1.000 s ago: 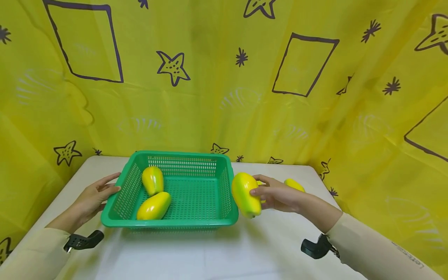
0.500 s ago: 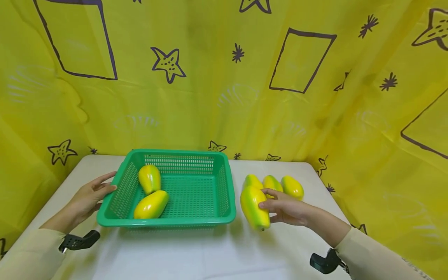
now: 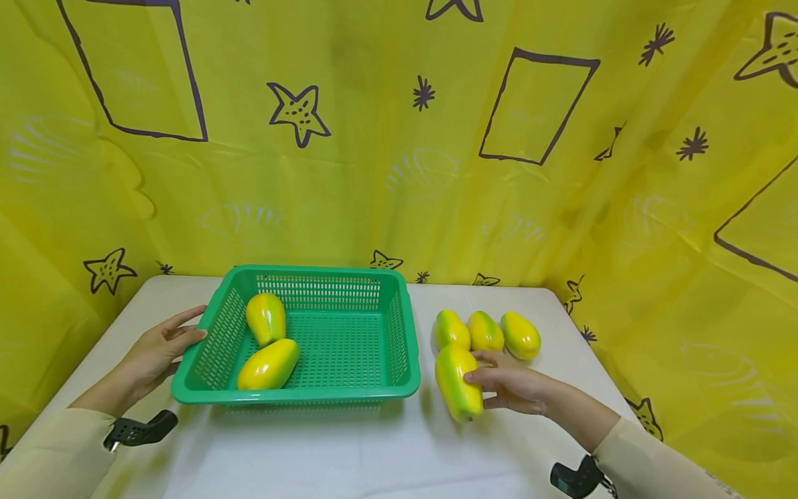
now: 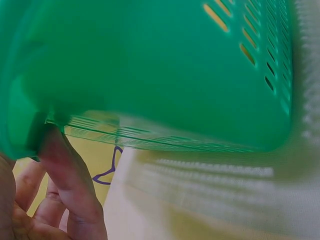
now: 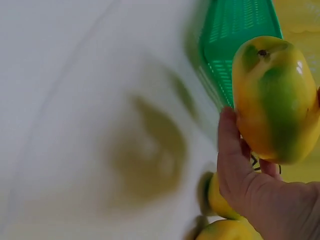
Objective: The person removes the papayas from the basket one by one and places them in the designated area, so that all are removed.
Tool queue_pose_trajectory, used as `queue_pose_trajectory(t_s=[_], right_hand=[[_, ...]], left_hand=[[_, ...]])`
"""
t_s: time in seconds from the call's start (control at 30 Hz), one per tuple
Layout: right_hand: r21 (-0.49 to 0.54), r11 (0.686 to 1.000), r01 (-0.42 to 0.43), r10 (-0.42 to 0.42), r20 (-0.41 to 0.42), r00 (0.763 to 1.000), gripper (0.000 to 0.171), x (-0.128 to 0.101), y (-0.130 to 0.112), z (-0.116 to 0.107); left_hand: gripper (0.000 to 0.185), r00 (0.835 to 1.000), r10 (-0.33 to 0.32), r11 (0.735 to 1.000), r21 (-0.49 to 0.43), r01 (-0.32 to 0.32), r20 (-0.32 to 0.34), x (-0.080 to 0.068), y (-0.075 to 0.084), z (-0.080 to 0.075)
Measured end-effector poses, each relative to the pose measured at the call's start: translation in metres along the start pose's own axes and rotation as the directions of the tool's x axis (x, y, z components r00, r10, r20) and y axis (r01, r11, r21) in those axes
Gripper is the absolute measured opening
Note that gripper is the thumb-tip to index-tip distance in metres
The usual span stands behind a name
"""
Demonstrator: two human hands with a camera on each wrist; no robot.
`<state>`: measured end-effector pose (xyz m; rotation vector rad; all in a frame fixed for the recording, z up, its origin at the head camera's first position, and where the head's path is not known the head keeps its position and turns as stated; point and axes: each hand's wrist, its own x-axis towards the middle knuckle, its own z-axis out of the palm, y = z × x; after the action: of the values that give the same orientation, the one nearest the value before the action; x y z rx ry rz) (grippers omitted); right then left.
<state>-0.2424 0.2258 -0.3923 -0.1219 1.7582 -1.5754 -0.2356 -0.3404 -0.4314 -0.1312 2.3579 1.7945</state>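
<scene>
at the far left a pale sleeve (image 3: 59, 454) runs up to a black wrist device (image 3: 143, 430), and beyond it the left hand (image 3: 149, 357) touches the left rim of the green basket (image 3: 296, 397). its thumb and forefinger stand apart, their tips at the rim; i cannot tell whether they pinch it. the basket sits on the white counter (image 3: 280, 457) and carries two glossy yellow-green fruits in its left part: the back fruit (image 3: 266, 319) and the front fruit (image 3: 268, 366), which lies slantwise and touches it.

right of the basket and apart from it, the held fruit (image 3: 458, 383) is pinched in the right hand (image 3: 514, 383), thumb on the near side and fingers behind. it is tilted, off the counter, and its shadow falls clear of it in the right wrist view. just behind it, on the counter, three more fruits go side by side: the left fruit (image 3: 451, 329), the middle fruit (image 3: 485, 331) and the right fruit (image 3: 521, 335). a patterned yellow curtain (image 3: 355, 187) hangs behind everything.
</scene>
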Motion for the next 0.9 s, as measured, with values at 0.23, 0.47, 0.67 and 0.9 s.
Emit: queue_pose_trajectory(t_s=[0.23, 0.47, 0.67, 0.9], right_hand=[[-0.028, 0.998, -0.048, 0.046, -0.062, 0.997, 0.072, 0.003, 0.013, -0.007], [-0.008, 0.997, -0.07, 0.069, -0.093, 0.993, 0.072, 0.006, 0.025, -0.011], [0.007, 0.998, -0.066, 0.066, -0.081, 0.995, 0.073, 0.008, 0.032, -0.014], [-0.004, 0.997, -0.078, 0.077, -0.104, 0.992, 0.067, 0.009, 0.037, -0.012]], left_hand=[[0.079, 1.0, -0.002, 1.0, -0.008, 0.002, 0.001, 0.0, 0.0, 0.0], [0.078, 1.0, 0.003, 1.0, -0.01, -0.003, 0.001, -0.001, 0.001, 0.001], [0.078, 1.0, 0.006, 1.0, -0.007, -0.006, 0.0, 0.0, 0.0, 0.001], [0.078, 1.0, -0.001, 1.0, 0.004, 0.001, -0.006, -0.002, 0.001, 0.002]])
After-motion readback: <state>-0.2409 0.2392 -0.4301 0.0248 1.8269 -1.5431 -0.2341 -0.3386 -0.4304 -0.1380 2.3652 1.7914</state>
